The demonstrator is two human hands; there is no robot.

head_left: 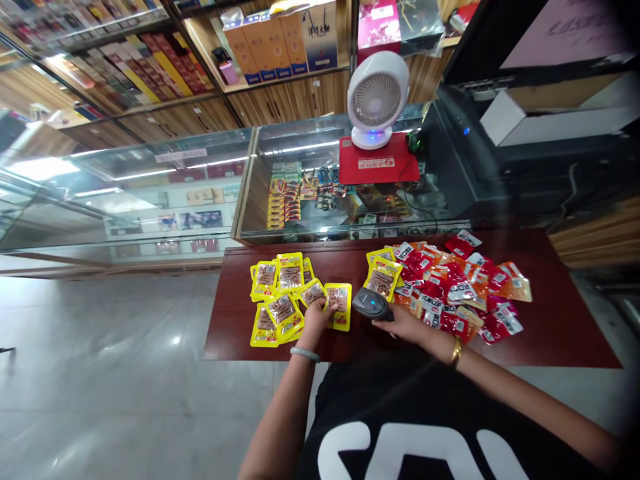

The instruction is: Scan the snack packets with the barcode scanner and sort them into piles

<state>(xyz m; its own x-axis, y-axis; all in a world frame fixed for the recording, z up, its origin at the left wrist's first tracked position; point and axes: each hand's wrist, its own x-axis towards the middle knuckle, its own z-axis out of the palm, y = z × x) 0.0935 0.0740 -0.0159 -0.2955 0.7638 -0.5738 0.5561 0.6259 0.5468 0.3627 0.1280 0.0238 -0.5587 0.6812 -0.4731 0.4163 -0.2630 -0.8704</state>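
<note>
My right hand (403,325) is wrapped round the handle of a grey handheld barcode scanner (371,303), whose head points left and shows a small blue light. My left hand (319,317), with a pale bangle on the wrist, has its fingers closed on the left edge of a yellow snack packet (342,319) lying beside the scanner. Left of that hand, several more yellow packets (283,310) overlap in a loose pile. A few yellow packets (384,276) lie just beyond the scanner, against a heap of red and orange packets (440,283) on the right.
Everything lies on a dark red wooden tabletop (225,320). Behind it runs a glass display counter (300,150) bearing a white fan (376,100) on a red mat (350,170). At right stand a dark machine (460,160) and an open white box (540,127). Shelves line the wall.
</note>
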